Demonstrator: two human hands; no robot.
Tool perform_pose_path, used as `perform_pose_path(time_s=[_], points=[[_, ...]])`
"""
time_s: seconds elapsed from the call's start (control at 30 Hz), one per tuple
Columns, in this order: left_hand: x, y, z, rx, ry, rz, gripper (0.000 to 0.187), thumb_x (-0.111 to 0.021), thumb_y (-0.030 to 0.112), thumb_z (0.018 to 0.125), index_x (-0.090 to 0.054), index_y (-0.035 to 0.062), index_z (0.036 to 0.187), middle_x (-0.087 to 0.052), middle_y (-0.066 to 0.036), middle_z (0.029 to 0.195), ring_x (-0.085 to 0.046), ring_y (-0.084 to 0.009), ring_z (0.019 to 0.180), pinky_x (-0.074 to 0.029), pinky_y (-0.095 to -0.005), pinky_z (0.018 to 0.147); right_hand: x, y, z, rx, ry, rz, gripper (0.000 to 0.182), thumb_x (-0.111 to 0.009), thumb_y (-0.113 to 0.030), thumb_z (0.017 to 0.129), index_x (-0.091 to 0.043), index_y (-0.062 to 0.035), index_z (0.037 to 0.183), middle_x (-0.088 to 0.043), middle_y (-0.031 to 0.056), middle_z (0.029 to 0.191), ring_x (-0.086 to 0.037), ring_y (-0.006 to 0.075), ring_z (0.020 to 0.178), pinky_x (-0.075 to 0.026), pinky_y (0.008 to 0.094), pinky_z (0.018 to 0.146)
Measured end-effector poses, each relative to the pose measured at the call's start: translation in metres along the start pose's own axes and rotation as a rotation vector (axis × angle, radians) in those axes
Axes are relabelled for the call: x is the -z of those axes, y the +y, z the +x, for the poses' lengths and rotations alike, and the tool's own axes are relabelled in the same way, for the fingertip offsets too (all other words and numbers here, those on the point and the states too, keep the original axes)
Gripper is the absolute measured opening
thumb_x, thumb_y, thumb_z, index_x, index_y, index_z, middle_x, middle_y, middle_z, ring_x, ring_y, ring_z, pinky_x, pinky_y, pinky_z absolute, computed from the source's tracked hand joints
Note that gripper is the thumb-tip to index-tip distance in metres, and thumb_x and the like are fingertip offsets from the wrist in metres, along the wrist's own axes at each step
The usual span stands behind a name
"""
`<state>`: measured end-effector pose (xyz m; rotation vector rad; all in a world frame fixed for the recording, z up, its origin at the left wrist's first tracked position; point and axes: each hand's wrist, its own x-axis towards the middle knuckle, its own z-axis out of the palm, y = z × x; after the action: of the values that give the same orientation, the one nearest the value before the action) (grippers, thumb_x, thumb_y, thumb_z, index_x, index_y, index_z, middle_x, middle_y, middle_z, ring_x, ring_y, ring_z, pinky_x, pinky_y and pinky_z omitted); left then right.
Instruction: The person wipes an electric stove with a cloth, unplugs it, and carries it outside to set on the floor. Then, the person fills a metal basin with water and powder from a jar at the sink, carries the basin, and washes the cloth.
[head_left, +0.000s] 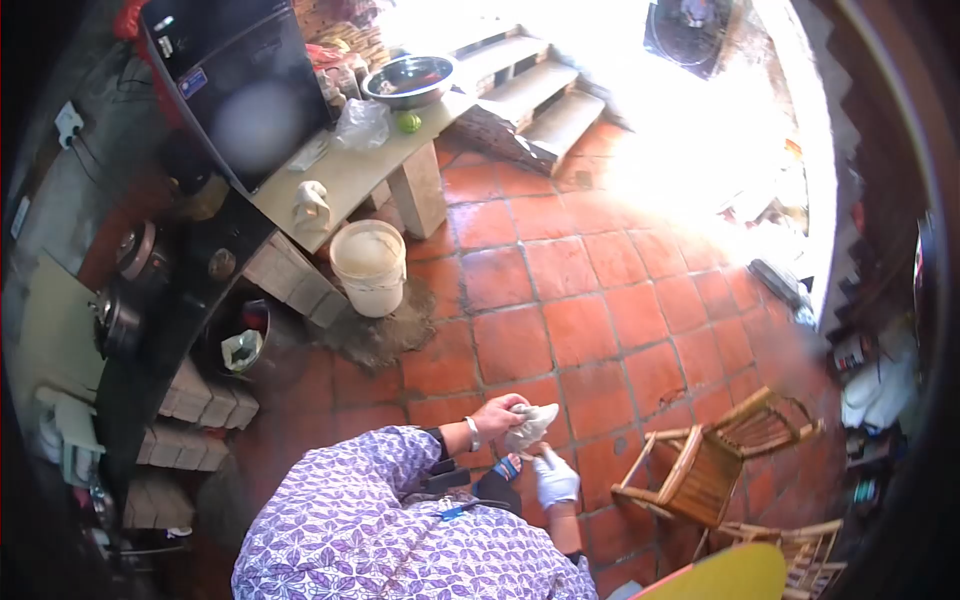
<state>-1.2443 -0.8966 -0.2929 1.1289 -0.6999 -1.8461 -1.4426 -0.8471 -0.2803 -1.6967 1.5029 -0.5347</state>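
My left hand (492, 416), bare with a bracelet at the wrist, is closed on a crumpled whitish cloth glove (533, 427). My right hand (557, 482) wears a white glove and is just below that crumpled glove, its fingers stretched up toward the lower edge. Whether its fingertips touch the fabric is hard to make out. Both hands are in front of my purple-and-white patterned clothing (370, 510), above the tiled floor (510, 345). A sandalled foot (508, 466) shows between them.
A bamboo chair (715, 460) is at my right, with another bamboo seat (800, 550) behind a yellow rounded object (730, 578). Ahead on the left, a white bucket (368, 275) stands by a counter (400, 152) holding a metal basin (410, 80). Steps (530, 90) rise beyond.
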Motion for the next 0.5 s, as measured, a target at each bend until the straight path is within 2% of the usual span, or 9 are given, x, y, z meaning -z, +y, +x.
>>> perform_pose_path(time_s=[0.03, 0.13, 0.17, 0.23, 0.3, 0.33, 0.37, 0.43, 0.5], points=[[-0.008, 0.013, 0.021, -0.058, -0.027, -0.027, 0.022, -0.053, -0.002, 0.08, -0.052, 0.0044, 0.102, -0.056, -0.003, 0.096, -0.054, -0.013, 0.09, -0.045, -0.0291, 0.082, 0.017, 0.011, 0.024, -0.051, 0.019, 0.043, 0.042, -0.06, -0.017, 0.082, -0.051, -0.0055, 0.121, -0.061, 0.0144, 0.107, -0.06, 0.02, 0.096, -0.045, 0.0293, 0.085], [-0.03, 0.045, 0.071, -0.054, -0.082, 0.047, 0.025, -0.052, -0.003, 0.081, -0.052, 0.0049, 0.104, -0.055, -0.001, 0.097, -0.053, -0.0118, 0.09, -0.045, -0.0281, 0.082, 0.068, 0.002, 0.099, -0.146, -0.022, 0.754, 0.047, -0.052, -0.002, 0.086, -0.036, 0.0048, 0.129, -0.045, 0.0132, 0.128, -0.045, 0.0172, 0.115, -0.038, 0.0264, 0.093], [-0.036, 0.054, 0.086, -0.019, -0.119, 0.142, 0.027, -0.052, -0.003, 0.081, -0.052, 0.0053, 0.106, -0.055, 0.0, 0.097, -0.053, -0.0112, 0.091, -0.045, -0.0278, 0.081, 0.087, -0.013, 0.122, -0.164, -0.083, 0.778, 0.051, -0.053, -0.003, 0.086, -0.032, 0.0026, 0.132, -0.043, 0.0142, 0.13, -0.044, 0.0176, 0.116, -0.037, 0.0277, 0.095], [-0.044, 0.065, 0.117, 0.006, -0.231, 0.108, 0.027, -0.051, -0.003, 0.08, -0.052, 0.0081, 0.105, -0.056, 0.001, 0.094, -0.052, -0.0101, 0.089, -0.045, -0.0259, 0.077, 0.102, -0.023, 0.167, -0.123, -0.186, 0.806, 0.05, -0.053, -0.011, 0.088, -0.033, 0.0026, 0.132, -0.045, 0.0132, 0.128, -0.044, 0.0177, 0.115, -0.036, 0.0285, 0.096], [-0.057, 0.098, 0.141, 0.04, -0.219, 0.149, 0.027, -0.053, -0.002, 0.08, -0.053, 0.0089, 0.104, -0.056, 0.001, 0.092, -0.053, -0.0097, 0.088, -0.045, -0.0255, 0.076, 0.103, -0.01, 0.214, -0.135, -0.32, 0.801, 0.048, -0.052, -0.016, 0.089, -0.037, 0.0025, 0.13, -0.047, 0.012, 0.125, -0.046, 0.018, 0.113, -0.037, 0.0293, 0.095], [-0.059, 0.109, 0.158, -0.042, -0.243, 0.045, 0.027, -0.054, -0.002, 0.079, -0.053, 0.0086, 0.104, -0.057, 0.001, 0.092, -0.053, -0.0098, 0.088, -0.045, -0.0255, 0.076, 0.105, -0.011, 0.237, -0.149, -0.427, 0.794, 0.046, -0.051, -0.021, 0.09, -0.04, 0.0024, 0.128, -0.049, 0.0109, 0.123, -0.047, 0.0184, 0.112, -0.038, 0.03, 0.095], [-0.057, 0.115, 0.18, -0.049, -0.231, 0.037, 0.027, -0.054, -0.002, 0.079, -0.053, 0.0086, 0.104, -0.057, 0.001, 0.092, -0.053, -0.0098, 0.088, -0.045, -0.0255, 0.076, 0.109, -0.012, 0.258, -0.147, -0.442, 0.786, 0.046, -0.051, -0.021, 0.09, -0.04, 0.0024, 0.128, -0.049, 0.0109, 0.123, -0.047, 0.0184, 0.112, -0.038, 0.03, 0.095], [-0.045, 0.127, 0.224, -0.127, -0.191, 0.116, 0.026, -0.054, 0.0, 0.08, -0.053, 0.008, 0.104, -0.058, 0.0, 0.093, -0.054, -0.0102, 0.089, -0.045, -0.0264, 0.078, 0.111, -0.017, 0.293, -0.3, -0.528, 1.148, 0.042, -0.051, -0.027, 0.09, -0.047, 0.0011, 0.121, -0.053, 0.0082, 0.117, -0.05, 0.018, 0.107, -0.041, 0.0305, 0.091], [-0.03, 0.154, 0.274, -0.105, -0.195, 0.036, 0.028, -0.055, -0.001, 0.077, -0.054, 0.0066, 0.103, -0.059, 0.0, 0.095, -0.054, -0.0105, 0.09, -0.045, -0.0268, 0.08, 0.112, -0.022, 0.346, -0.309, -0.499, 1.12, 0.041, -0.054, -0.028, 0.088, -0.049, -0.0005, 0.118, -0.054, 0.0068, 0.113, -0.052, 0.0182, 0.103, -0.044, 0.0319, 0.086]])
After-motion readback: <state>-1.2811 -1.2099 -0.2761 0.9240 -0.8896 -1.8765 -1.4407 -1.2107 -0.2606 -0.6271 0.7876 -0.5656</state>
